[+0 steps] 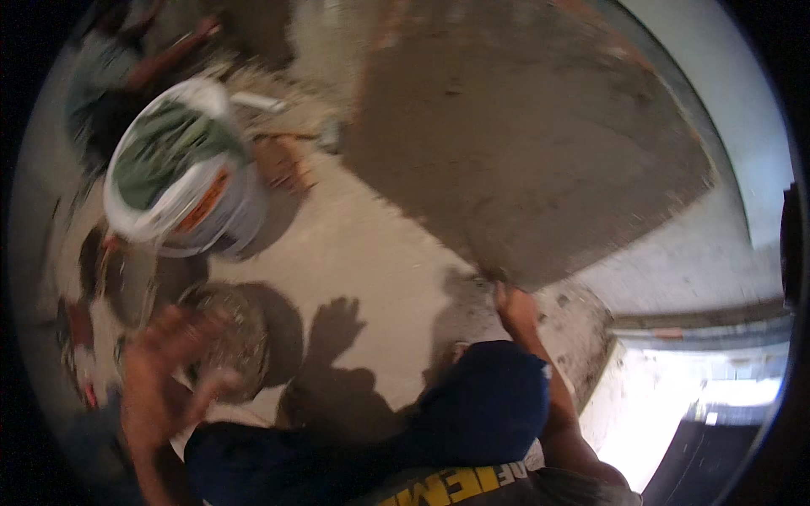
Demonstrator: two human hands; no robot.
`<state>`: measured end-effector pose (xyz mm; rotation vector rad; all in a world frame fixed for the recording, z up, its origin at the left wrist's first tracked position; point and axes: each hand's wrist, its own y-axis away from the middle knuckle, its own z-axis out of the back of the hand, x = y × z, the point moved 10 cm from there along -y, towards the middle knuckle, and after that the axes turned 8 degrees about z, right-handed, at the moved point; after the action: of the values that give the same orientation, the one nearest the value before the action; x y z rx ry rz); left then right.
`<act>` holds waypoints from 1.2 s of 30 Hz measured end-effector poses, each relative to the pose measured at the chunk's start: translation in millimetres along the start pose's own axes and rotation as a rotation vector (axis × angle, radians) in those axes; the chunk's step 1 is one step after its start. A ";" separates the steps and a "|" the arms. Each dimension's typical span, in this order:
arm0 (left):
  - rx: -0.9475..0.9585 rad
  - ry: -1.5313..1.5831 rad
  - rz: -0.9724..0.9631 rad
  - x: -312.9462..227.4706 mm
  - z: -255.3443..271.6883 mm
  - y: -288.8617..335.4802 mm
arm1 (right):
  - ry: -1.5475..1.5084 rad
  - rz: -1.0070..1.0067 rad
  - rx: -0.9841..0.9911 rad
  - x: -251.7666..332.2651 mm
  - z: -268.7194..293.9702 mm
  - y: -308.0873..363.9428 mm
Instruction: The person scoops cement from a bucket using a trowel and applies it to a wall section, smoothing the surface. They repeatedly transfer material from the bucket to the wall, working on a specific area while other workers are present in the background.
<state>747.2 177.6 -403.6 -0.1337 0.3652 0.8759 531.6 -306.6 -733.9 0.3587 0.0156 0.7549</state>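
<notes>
My left hand [173, 363] is raised at the lower left, smeared by motion, its fingers spread and nothing visible in it. Below it sits a round tub of grey mortar [245, 337], partly hidden by the hand. At the lower corner of a wet grey-brown plaster patch [523, 143] on the wall, my right hand [516, 309] has its fingers closed. A small dark shape shows at the fingertips, but whatever they hold, if anything, I cannot make out.
A white bucket [240, 202] with green cloth in it stands at the left. Broken brick [283, 164] and rubble lie behind it. Another person [105, 76] is at the far left. A bright opening [658, 413] lies at the lower right. My knee [494, 388] is bent between my arms.
</notes>
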 end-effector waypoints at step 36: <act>-0.680 1.741 0.848 242.1 -198.6 166.3 | 0.497 1.897 0.018 501.2 0.5 219.4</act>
<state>709.1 406.9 -671.3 -1.5054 1.8186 1.5240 751.7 177.5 -605.4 0.0913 0.1658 2.7096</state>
